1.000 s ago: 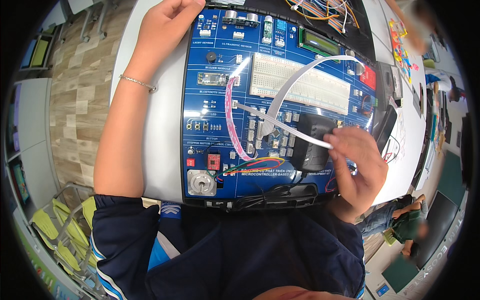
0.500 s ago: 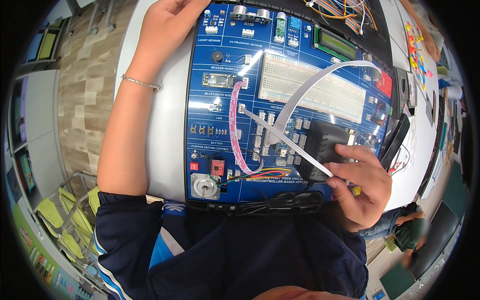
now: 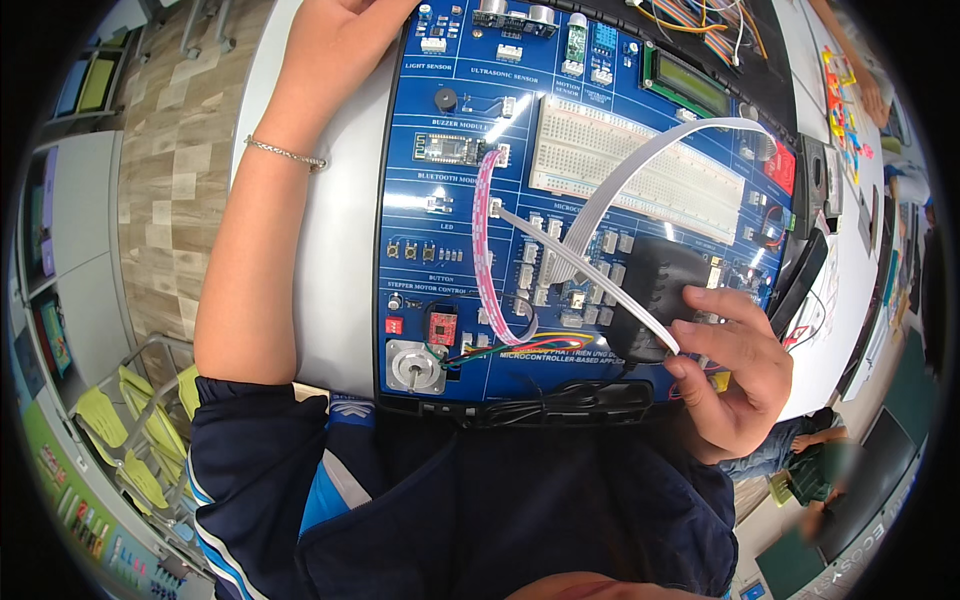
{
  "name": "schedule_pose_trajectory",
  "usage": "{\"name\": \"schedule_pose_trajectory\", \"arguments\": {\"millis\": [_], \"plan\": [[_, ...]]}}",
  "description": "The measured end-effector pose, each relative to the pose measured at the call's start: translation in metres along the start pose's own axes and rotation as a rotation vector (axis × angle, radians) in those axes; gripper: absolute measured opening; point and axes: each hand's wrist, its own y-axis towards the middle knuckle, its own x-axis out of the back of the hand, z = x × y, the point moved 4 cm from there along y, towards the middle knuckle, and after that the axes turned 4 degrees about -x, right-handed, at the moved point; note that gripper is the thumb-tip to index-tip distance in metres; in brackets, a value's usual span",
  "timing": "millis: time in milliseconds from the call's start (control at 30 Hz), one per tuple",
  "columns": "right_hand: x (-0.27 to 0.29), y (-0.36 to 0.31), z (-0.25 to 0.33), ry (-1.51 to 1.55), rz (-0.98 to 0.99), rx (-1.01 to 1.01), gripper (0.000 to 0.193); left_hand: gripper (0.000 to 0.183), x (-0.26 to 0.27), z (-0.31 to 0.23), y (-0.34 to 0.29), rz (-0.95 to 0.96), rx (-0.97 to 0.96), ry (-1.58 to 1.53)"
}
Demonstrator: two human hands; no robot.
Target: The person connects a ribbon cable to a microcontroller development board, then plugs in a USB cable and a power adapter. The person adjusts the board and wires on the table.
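Note:
My right hand [image 3: 742, 372] pinches the free end of a flat white cable [image 3: 598, 272] between thumb and fingers. The cable's other end sits in a small white connector beside the LED section of a blue electronics training board [image 3: 440, 270]. Beneath the pinched end lies a black power adapter [image 3: 652, 295], next to my fingers. My left hand [image 3: 345, 40] is by the board's upper left corner; its fingers are mostly cut off by the top edge of the view. A grey ribbon cable [image 3: 625, 180] arches over the white breadboard [image 3: 560, 150].
A pink-and-white cable [image 3: 482, 250] loops down the board's left part. A stepper motor [image 3: 414, 368] sits in the lower left corner, and a coiled black cord [image 3: 540, 405] along the near edge. Coloured jumper wires [image 3: 705, 25] lie at the top. Another person's arm [image 3: 850, 60] shows far right.
The board appears shifted slightly right and down in the view. My right hand has moved slightly right, still pinching the cable end. My left hand stays about where it was.

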Motion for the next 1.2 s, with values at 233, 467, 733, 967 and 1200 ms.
{"name": "schedule_pose_trajectory", "arguments": {"millis": [233, 467, 733, 967, 1200], "plan": [[0.001, -0.001, 0.002, -0.001, 0.01, -0.019, 0.029, 0.026, 0.0, -0.002, 0.0, -0.015, 0.022, 0.015], [0.001, 0.001, -0.002, 0.022, 0.04, 0.03, 0.03, 0.027, 0.004, 0.002, -0.001, -0.029, 0.07, 0.025], [0.002, 0.0, -0.001, 0.012, 0.048, 0.016, 0.031, 0.025, 0.007, 0.004, 0.003, 0.014, 0.004, 0.043], [0.003, -0.001, 0.001, -0.01, 0.0, -0.068, 0.033, 0.026, 0.002, -0.002, -0.001, -0.008, 0.065, -0.011], [-0.003, -0.018, -0.002, 0.331, -0.264, -0.391, 0.032, 0.026, -0.002, -0.003, 0.0, -0.01, 0.044, -0.02]]}}
